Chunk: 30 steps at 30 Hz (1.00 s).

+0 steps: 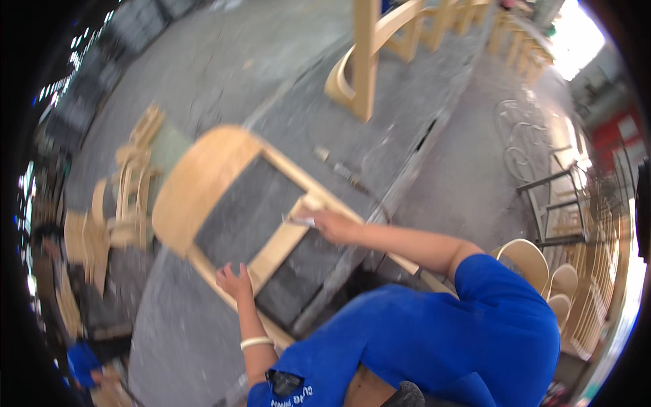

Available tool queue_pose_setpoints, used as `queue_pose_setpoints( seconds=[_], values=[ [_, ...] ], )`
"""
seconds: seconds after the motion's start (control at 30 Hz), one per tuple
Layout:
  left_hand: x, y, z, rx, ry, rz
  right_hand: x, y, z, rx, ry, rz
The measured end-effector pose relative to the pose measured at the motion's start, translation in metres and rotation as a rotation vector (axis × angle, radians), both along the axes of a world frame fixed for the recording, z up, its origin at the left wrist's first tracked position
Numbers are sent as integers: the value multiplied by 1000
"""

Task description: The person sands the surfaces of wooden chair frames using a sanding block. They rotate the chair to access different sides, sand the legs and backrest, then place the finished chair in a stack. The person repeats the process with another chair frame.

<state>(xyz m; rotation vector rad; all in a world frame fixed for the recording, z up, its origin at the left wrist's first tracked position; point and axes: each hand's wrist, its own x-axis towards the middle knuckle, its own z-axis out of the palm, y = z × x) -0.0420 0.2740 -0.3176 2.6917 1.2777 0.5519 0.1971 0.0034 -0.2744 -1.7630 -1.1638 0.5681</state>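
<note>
A pale wooden chair back frame (207,180) lies on the grey table, with a broad curved top panel, two side rails and a crossbar (279,249) between them. My right hand (333,226) is closed on a small whitish flat piece (302,220) at the crossbar's right end, close to the right rail. What kind of piece it is, I cannot make out. At the crossbar's left end, my left hand (234,280) is by the left rail, fingers spread and nothing in them.
A slim tool (347,175) lies on the table beyond the right rail. Farther off stands a bent-wood frame (364,68) with several more behind it. Wooden chair parts (129,193) are at the left, near another person (85,366). Curved wooden pieces (525,266) stand at the right.
</note>
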Motion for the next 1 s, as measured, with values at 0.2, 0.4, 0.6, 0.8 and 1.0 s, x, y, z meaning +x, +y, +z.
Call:
queue_pose_setpoints(
  seconds=[0.2,0.4,0.6,0.8,1.0],
  values=[
    [-124,-54,-37,-153,188,295,0,65,-92,-132,-611,75],
    [-130,-55,-45,-260,71,275,3,63,-120,-114,-654,-173],
    [-130,-56,-40,-254,49,253,-103,121,-105,-104,-581,-245],
    [-139,-51,-46,-307,2,210,-54,92,-122,3,-544,-561],
    [-142,-53,-44,-346,-5,229,-92,143,-95,-181,-130,-738]
  ],
)
